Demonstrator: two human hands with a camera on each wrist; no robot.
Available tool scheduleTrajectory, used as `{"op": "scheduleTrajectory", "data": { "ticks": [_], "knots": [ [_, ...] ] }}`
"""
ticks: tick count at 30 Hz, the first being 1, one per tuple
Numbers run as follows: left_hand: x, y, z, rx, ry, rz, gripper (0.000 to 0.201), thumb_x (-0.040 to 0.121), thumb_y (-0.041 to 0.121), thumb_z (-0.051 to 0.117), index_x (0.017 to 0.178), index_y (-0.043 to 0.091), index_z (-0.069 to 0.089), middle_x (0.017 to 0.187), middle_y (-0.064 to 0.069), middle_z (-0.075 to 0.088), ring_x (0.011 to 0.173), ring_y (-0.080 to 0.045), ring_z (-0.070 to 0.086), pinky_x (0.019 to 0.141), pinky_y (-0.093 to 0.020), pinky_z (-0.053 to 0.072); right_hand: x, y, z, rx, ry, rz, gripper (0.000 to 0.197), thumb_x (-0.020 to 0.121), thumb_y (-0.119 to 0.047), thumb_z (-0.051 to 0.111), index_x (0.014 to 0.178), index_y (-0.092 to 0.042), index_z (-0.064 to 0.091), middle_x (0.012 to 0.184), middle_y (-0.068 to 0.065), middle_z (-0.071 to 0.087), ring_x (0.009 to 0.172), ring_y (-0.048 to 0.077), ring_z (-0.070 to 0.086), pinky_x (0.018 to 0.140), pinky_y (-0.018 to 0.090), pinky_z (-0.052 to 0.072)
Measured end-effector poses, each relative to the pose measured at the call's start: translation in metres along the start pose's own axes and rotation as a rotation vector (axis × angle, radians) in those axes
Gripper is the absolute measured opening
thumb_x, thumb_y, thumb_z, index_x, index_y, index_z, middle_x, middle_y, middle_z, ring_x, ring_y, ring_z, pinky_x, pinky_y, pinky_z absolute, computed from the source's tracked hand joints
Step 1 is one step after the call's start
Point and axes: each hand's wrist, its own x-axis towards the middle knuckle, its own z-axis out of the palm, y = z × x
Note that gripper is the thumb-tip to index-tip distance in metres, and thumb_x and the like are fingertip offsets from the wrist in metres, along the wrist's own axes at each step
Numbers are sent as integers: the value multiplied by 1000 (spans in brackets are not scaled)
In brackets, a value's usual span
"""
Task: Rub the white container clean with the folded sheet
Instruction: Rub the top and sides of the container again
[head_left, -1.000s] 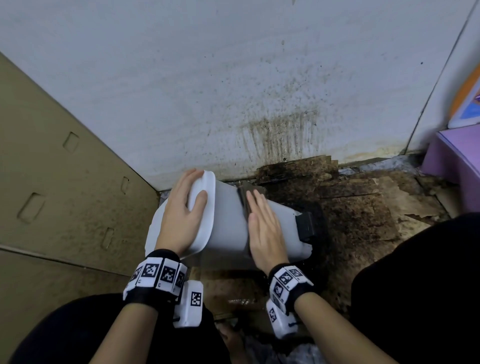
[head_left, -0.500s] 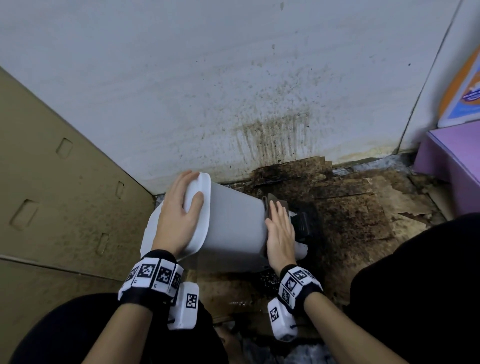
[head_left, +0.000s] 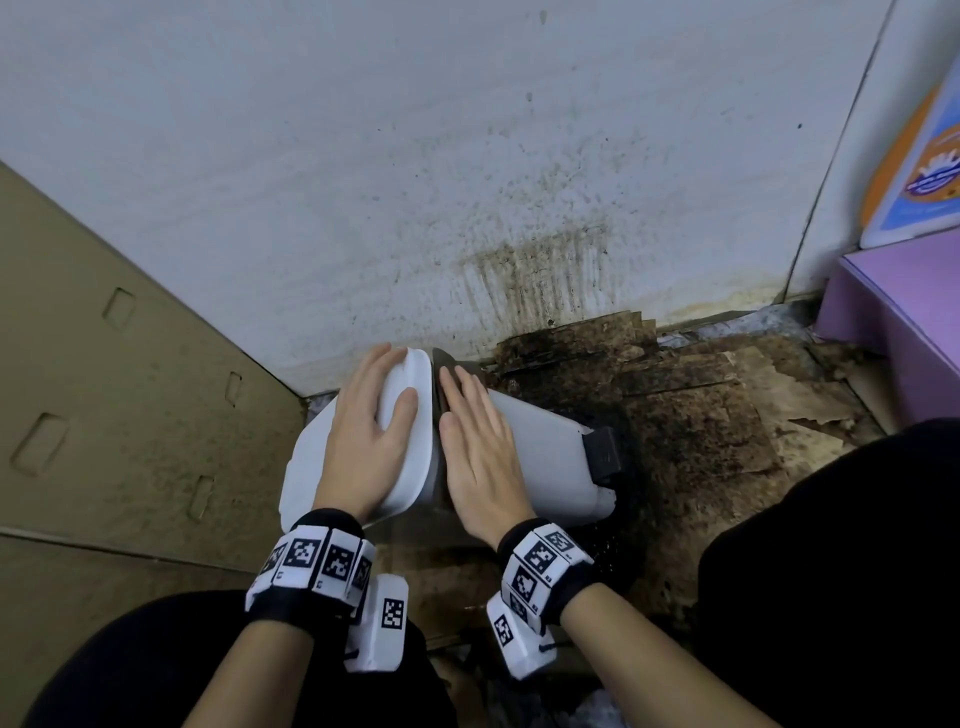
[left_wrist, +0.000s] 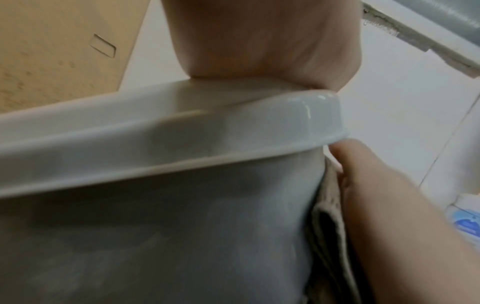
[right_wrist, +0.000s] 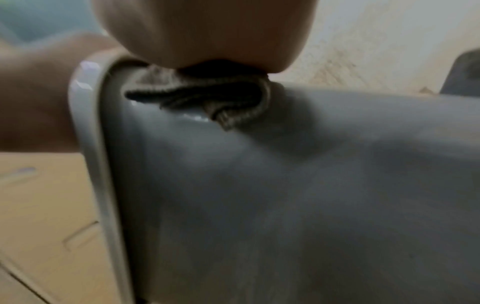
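Observation:
The white container (head_left: 545, 447) lies on its side on the floor, its lid end to the left and its base to the right. My left hand (head_left: 369, 436) rests flat on the lid rim, fingers laid over its far edge. My right hand (head_left: 478, 441) presses the folded brown sheet (head_left: 440, 374) flat against the container's side, right beside the lid rim. In the left wrist view the sheet (left_wrist: 327, 216) sits between the right hand (left_wrist: 389, 205) and the container wall (left_wrist: 182, 226). In the right wrist view the sheet (right_wrist: 207, 96) bunches under the palm on the container (right_wrist: 285, 185).
A tan cardboard panel (head_left: 130, 389) stands close on the left. The stained white wall (head_left: 519, 208) is just behind. Dark, soggy cardboard (head_left: 701, 415) covers the floor to the right. A purple box (head_left: 904, 322) sits at the far right. A black part (head_left: 602, 452) juts from the container's base.
My right hand slid the sheet from mid-body toward the base, then back left along the container's side to the lid rim. The left hand stayed on the lid.

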Motion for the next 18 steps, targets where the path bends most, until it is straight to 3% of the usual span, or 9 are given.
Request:
{"op": "scheduleTrajectory", "data": {
  "ticks": [5, 12, 15, 18],
  "knots": [
    [0, -1, 0, -21, 10, -2, 46, 99, 35, 47, 145, 29, 50, 157, 14, 41, 146, -4, 34, 122, -37, 28, 1, 25, -8, -67, 22, -2, 50, 110, -37, 24, 160, -35, 18, 168, -14, 14, 153, -2, 4, 123, 21, 4],
    [-2, -4, -5, -50, 20, -37, 40, 104, 25, 53, 143, 34, 52, 156, 20, 41, 145, -3, 34, 122, -39, 28, -8, 108, -29, -123, 78, 245, 58, 103, -47, 16, 157, -28, 27, 164, -6, 27, 153, 9, 17, 126, 30, 12],
    [-1, -3, -3, -57, 19, -26, 41, 101, 33, 51, 142, 35, 52, 155, 21, 41, 145, -1, 34, 121, -36, 27, -8, 115, -34, -94, 80, 313, 48, 109, -33, 25, 156, -26, 31, 164, -4, 28, 152, 10, 18, 122, 24, 7],
    [0, -1, 0, -55, 20, -21, 45, 98, 37, 49, 142, 34, 52, 155, 19, 42, 146, -2, 34, 121, -33, 27, -6, 109, -33, -22, 106, 343, 46, 110, -27, 26, 155, -27, 32, 164, -4, 27, 152, 11, 17, 124, 27, 8]
  ]
}}
